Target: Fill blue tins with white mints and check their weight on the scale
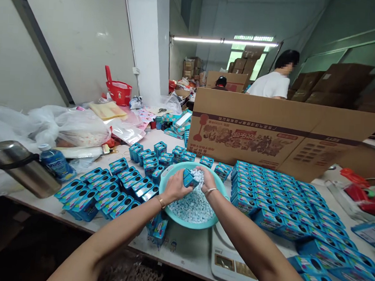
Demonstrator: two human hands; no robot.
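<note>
While the small blue box (188, 179) hangs tilted over the bowl (189, 225), we find the relation that matters between it and the right hand (208, 181): the box lies just to that hand's left, with white pellets (198, 177) packed into the gap. The left hand (176, 187) is the nearer one, its fingers and thumb wrapped round the box, while the right hand is curled into a cup about the pellets. As far as we can judge, the long axis slants across from the left palm toward the right hand, though fingers hide part of the box and we cannot tell how full it is. Below both hands, loose pellets (192, 208) spread across the bowl, so its rim marks the bounds for any spill. Sideways room looks tight to us: rows of boxes (109, 191) stand close on the left, more boxes (182, 155) stand behind the rim, and a dense block of boxes (275, 204) fills the right. The weighing scale (218, 263) sits at the bowl's lower right, partly beneath the right forearm. Toward us, a strip of tabletop (188, 245) shows before the front edge, so we judge that lifting straight up gives the freest path.
</note>
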